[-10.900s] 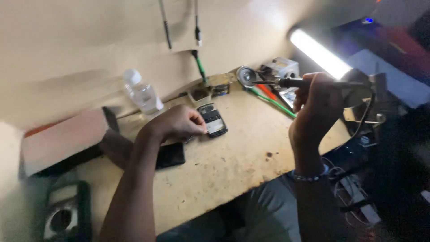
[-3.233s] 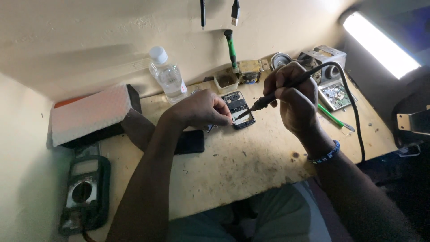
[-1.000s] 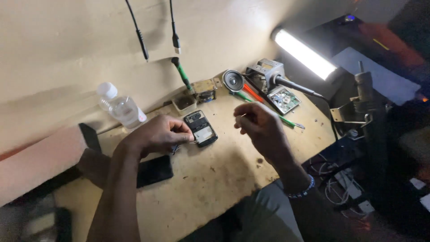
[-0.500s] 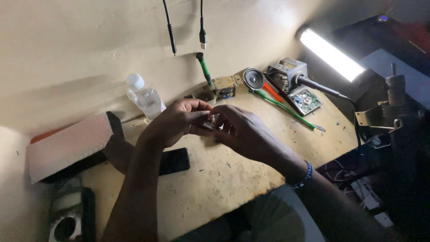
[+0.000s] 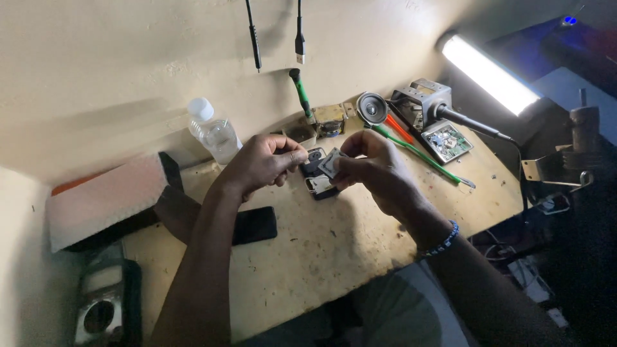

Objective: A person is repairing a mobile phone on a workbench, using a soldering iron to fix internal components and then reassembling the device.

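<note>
While the small grey square part (image 5: 332, 162) sits pinched in my right hand (image 5: 373, 168), its fingers clamped on it just above the opened phone (image 5: 316, 175) on the worktop (image 5: 321, 250), my left hand (image 5: 263, 162) hovers beside it, fingers curled together; whether they grip anything I cannot tell. A water bottle (image 5: 215, 135) stands behind

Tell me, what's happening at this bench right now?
A person sits at a worn workbench with a small opened phone lying on it. The right hand holds a small flat grey part just above the phone, and the left hand is at the phone's upper edge. A soldering iron rests in its stand.
</note>
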